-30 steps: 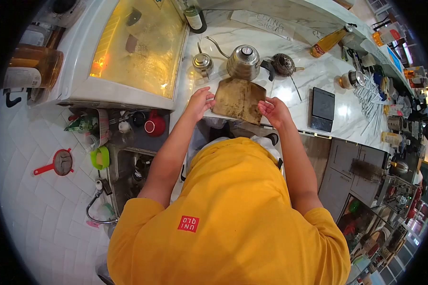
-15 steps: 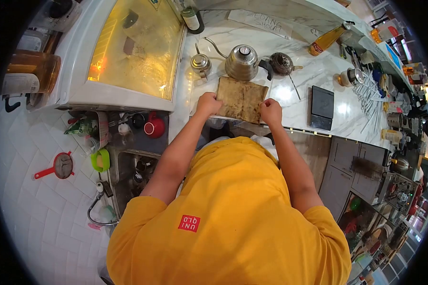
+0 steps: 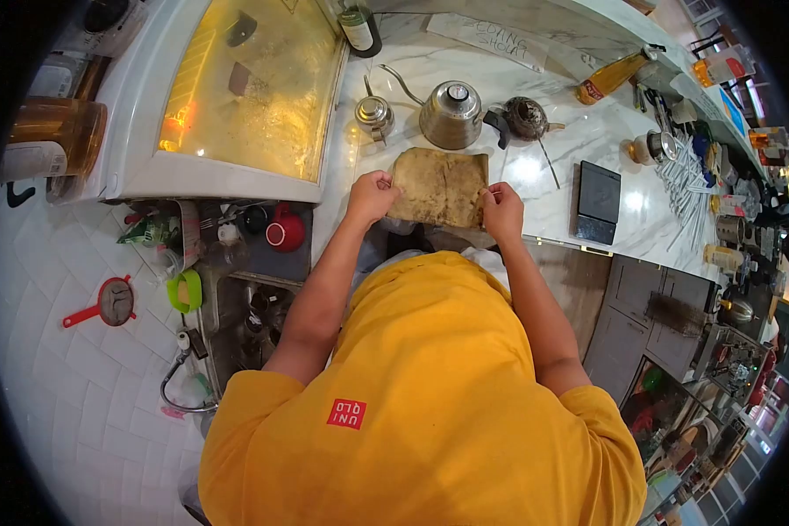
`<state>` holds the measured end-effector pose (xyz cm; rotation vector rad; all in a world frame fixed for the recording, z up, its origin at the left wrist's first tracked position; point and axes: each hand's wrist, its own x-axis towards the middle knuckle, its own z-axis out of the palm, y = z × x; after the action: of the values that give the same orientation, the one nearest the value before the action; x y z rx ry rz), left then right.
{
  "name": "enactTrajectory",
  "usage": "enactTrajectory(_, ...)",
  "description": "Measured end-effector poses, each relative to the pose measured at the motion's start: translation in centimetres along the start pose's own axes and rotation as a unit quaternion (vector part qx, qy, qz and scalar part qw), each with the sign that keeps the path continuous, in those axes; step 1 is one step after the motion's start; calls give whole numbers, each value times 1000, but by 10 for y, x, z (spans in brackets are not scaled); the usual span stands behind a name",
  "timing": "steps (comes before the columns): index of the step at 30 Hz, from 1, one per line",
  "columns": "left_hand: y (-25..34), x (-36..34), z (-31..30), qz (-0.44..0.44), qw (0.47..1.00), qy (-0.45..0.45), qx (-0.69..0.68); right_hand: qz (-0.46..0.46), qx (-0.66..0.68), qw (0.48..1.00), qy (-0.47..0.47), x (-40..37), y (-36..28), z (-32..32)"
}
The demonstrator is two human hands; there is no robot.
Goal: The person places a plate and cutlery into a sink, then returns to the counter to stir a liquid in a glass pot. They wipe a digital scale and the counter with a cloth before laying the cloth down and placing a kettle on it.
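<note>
A brown, stained cloth (image 3: 438, 187) is stretched between my two hands at the front edge of the marble counter. My left hand (image 3: 373, 196) pinches its left side between thumb and fingers. On the opposite side, my right hand (image 3: 503, 210) grips the cloth near its lower right. Just behind the cloth stands a steel gooseneck kettle (image 3: 452, 118) with a black handle. A small steel pot with a spout (image 3: 374, 116) is to its left, and a dark round glass pot (image 3: 526, 119) to its right.
A black flat scale (image 3: 598, 202) lies right of the cloth. Farther right are many metal straws (image 3: 684, 188) and a tilted amber bottle (image 3: 612, 77). A lit display cabinet (image 3: 241, 96) borders the counter on the left. Below it are a red mug (image 3: 284, 230) and a sink (image 3: 237, 337).
The cloth has shifted a little left and toward me, with both hands still on it. My left hand has moved left. The whole view has tilted slightly.
</note>
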<state>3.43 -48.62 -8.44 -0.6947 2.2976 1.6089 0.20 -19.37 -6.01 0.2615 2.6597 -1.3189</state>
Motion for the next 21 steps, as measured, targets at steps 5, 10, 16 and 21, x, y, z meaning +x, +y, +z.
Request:
enactTrajectory(5, -19, -2, -3, 14, 995, 27, 91, 16, 10, 1000, -7, 1, 13, 7)
enactTrajectory(10, 8, -9, 0, 19, 980, 45, 193, 0, -22, 1000, -1, 5, 22, 10)
enactTrajectory(16, -1, 7, -2, 16, 991, 11, 129, -34, -77, 996, 42, 3, 12, 9)
enactTrajectory(21, -14, 1, -11, -43, 987, -100, -115, -219, -123, 968, 9, -21, -20, 15)
